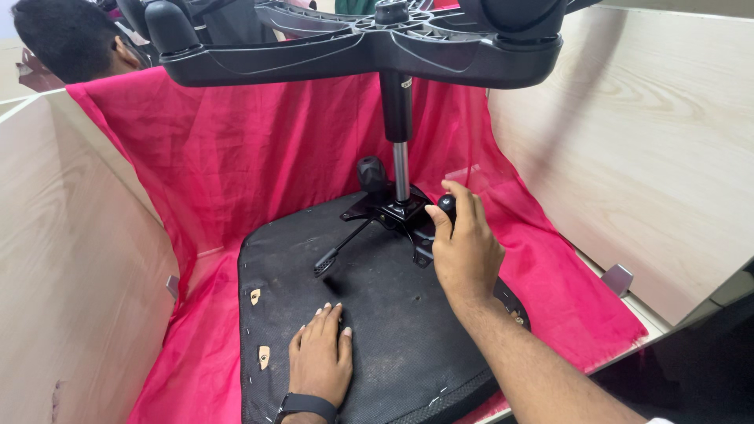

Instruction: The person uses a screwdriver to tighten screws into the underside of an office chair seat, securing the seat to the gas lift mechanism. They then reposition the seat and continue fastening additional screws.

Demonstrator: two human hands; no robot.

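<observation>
An office chair lies upside down on a pink cloth. Its black seat underside faces up, with the metal mechanism plate bolted in the middle. A gas cylinder rises from the plate to the black star base at the top. My left hand rests flat on the seat underside, fingers together, a black watch at the wrist. My right hand grips a black round knob on the mechanism's right side. A thin lever sticks out to the left.
Light wooden panels wall the work area on the left and right. Another person's dark-haired head shows at the top left behind the cloth. A second black knob stands behind the cylinder. A grey bracket sits at the right.
</observation>
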